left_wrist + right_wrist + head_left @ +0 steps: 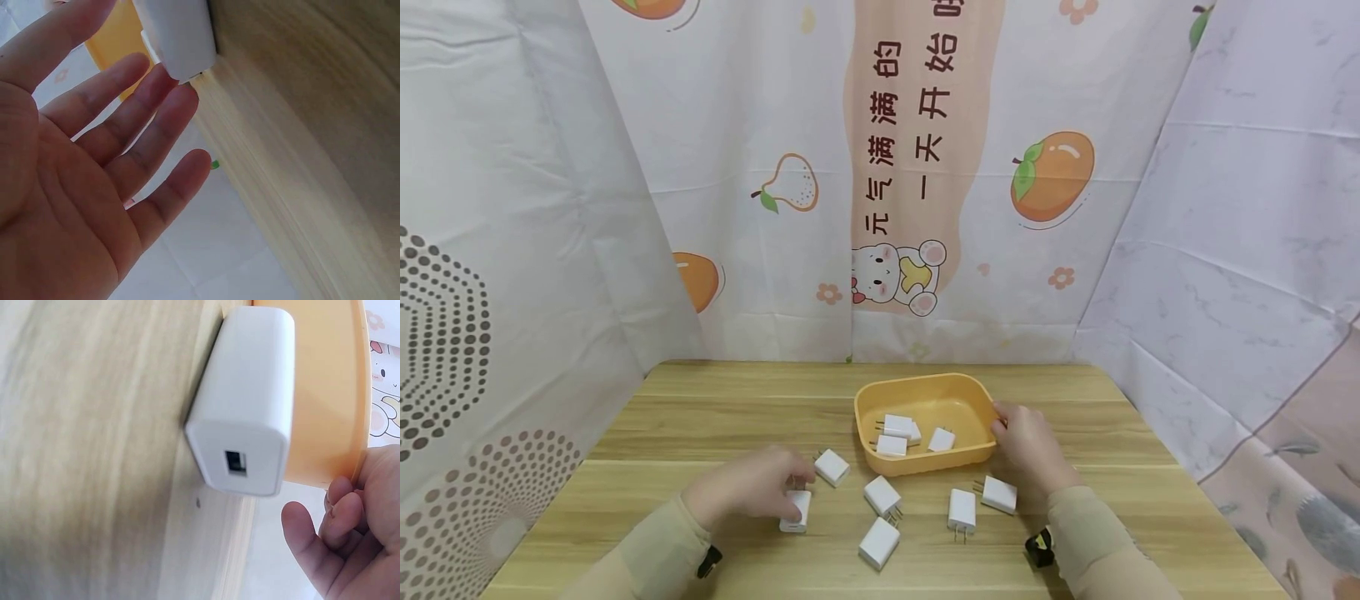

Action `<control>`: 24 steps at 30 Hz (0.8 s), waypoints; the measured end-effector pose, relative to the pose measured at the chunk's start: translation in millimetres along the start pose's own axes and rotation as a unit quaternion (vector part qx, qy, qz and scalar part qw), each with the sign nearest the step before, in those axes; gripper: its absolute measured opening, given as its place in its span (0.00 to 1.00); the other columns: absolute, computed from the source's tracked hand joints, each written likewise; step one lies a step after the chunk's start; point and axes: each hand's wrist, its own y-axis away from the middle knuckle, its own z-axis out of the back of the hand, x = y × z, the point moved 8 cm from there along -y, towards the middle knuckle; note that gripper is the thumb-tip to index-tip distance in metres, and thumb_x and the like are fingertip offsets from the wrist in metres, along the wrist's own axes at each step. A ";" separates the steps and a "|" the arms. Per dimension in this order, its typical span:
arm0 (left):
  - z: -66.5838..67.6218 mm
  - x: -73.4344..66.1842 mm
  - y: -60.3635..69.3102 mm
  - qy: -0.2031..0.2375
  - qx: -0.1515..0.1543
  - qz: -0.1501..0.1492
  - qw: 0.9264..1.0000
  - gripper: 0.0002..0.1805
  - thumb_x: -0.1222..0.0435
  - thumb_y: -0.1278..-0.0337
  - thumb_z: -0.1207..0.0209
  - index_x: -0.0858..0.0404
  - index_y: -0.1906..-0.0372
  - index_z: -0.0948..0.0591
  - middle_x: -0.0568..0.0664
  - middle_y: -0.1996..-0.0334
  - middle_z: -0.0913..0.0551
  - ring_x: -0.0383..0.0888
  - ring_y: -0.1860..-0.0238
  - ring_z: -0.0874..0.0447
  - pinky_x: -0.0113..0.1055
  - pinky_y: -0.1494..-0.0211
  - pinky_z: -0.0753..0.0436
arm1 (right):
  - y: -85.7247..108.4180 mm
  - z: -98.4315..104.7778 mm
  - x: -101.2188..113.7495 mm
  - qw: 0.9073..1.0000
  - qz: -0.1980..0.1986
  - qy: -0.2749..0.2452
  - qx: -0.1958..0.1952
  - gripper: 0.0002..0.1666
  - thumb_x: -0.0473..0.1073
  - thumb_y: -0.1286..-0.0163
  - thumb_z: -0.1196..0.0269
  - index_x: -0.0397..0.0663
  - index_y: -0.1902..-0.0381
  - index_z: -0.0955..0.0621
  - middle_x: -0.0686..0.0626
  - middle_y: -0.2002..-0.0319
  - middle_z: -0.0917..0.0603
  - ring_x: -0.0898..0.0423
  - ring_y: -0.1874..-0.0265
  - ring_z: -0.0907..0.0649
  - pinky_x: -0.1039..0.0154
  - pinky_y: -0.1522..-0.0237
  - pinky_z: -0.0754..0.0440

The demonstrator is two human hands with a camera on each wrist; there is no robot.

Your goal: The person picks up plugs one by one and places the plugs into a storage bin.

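Pale fabric sleeves (pixel 657 537) lead to the left hand (pixel 752 485), fingers loosely spread at a smooth, boxy white charger (pixel 797 518) on the wood-grained table (pixel 715 408), and the right hand (pixel 1033 446), pinching the rim of a rounded orange plastic tray (pixel 940 462). Open tabletop stretches left of the tray's edge.

White, boxy chargers (pixel 879 543) look smooth, faintly glossy plastic; the yellow-orange rounded-rectangular tray (pixel 951 412), smooth plastic; the light-brown table (pixel 737 417), wood-grained; the white printed backdrop (pixel 722 108), creased cloth.
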 end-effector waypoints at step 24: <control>-10.6 1.9 1.9 -0.042 0.022 0.061 0.997 0.20 0.59 0.63 0.21 0.58 0.59 0.13 0.39 0.61 0.19 0.36 0.64 0.24 0.33 0.61 0.22 | 0.0 2.3 1.7 1.000 0.005 0.001 -0.004 0.23 0.33 0.32 0.42 0.33 0.40 0.19 0.38 0.58 0.14 0.54 0.81 0.28 0.60 0.80 0.30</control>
